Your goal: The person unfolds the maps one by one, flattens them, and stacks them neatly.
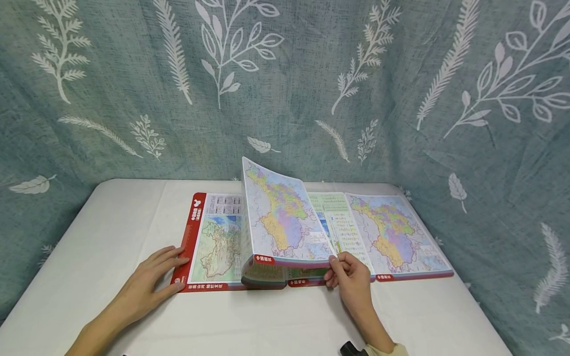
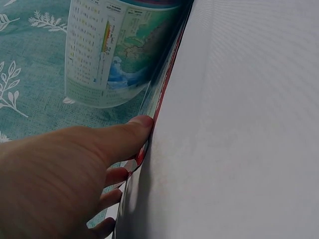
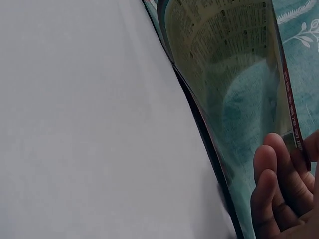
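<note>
In the head view, a glossy fold-out map (image 1: pixel 208 247) with a red left border lies on the white table. One panel (image 1: pixel 280 212), printed with a colourful map, is lifted and tilted over the middle. My right hand (image 1: pixel 354 282) pinches its near right corner between thumb and fingers. The right wrist view shows the shiny, text-covered underside (image 3: pixel 224 55) of a raised panel beside the right hand (image 3: pixel 286 194). My left hand (image 1: pixel 142 282) rests on the red border with fingers spread. In the left wrist view, the left hand's thumb (image 2: pixel 132 134) touches the map's near edge.
Another map panel (image 1: pixel 392 232) lies flat at the right, joined to a chart panel (image 1: pixel 340 222). The white table (image 1: pixel 133 217) ends against a green leaf-patterned cloth (image 1: pixel 303 123) at the back and sides. A black object (image 1: pixel 352 348) shows near the right wrist.
</note>
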A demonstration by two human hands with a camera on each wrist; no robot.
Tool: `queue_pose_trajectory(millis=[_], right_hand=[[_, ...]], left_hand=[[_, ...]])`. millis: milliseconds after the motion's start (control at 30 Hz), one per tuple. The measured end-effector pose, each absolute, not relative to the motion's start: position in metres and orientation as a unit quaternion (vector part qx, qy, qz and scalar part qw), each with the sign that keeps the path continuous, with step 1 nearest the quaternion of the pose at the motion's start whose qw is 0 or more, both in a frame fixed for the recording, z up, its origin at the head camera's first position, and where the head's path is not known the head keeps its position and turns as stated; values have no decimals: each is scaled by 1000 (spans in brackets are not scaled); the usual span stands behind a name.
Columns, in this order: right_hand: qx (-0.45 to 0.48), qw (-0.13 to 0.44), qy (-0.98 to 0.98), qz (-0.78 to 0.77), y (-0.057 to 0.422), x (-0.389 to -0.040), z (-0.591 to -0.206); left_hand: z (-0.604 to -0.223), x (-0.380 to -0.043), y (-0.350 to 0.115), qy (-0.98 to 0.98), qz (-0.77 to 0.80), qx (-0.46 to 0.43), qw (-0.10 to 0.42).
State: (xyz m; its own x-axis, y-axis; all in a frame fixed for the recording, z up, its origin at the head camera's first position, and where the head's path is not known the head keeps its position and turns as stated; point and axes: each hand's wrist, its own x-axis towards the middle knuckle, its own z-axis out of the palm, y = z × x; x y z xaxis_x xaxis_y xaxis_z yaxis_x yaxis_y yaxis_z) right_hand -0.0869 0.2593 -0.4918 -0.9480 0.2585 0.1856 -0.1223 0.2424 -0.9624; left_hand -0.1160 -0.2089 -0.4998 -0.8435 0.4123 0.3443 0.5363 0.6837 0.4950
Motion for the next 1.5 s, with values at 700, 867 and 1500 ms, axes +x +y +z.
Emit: queue_pose_trajectory(millis=[700,867,1500], right_hand=[[-93,178,-749,632,299,-89,-488],[-116,189,-728,649,311,-88,-486],[-143,210,-728,637,341,-84,-483]], left_hand=[[-499,-115,-209,-914,-303,-253,96],[-499,-115,-209,-911,-305,-258,101],[-500,-115,-209,-912,-303,-256,102]])
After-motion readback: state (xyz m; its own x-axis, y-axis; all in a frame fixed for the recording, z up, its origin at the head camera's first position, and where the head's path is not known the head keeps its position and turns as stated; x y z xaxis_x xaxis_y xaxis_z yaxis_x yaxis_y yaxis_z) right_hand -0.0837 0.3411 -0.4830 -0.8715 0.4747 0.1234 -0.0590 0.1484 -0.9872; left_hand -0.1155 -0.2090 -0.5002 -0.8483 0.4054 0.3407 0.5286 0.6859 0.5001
